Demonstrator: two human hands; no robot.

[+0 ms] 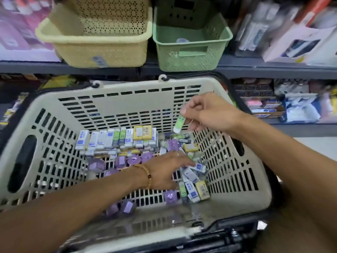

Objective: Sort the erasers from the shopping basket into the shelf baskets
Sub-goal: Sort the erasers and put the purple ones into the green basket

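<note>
Sorting is under way, and the step in hand looks like picking: one piece is already lifted while another is being sought. Nearest the camera, the left hand [164, 172], a bead bracelet [145, 177] on its wrist, is reaching down and across into the shopping basket [54, 143], palm down. Its fingers are lying fairly straight and spread over the loose heap of erasers [193, 183] at the right of the basket floor; they are touching the pile, and I cannot tell that anything is gripped. Purple wrapped pieces [127, 205] are lying scattered around that wrist, and a neat row of boxed erasers [116, 137] is standing along the far wall.

Farther in and higher, the right hand [206, 110] is hovering above the right side of the basket, wrist bent, thumb and fingertips pinching the top of a green-and-white eraser [179, 124], which is hanging clear of the pile.

Beyond, on the shelf, a cream shelf basket [94, 50] and a green shelf basket [191, 52] are sitting side by side. The next move probably calls for lifting the pinched eraser up and forward over the matching rim, likely the green one, then letting go.
</note>
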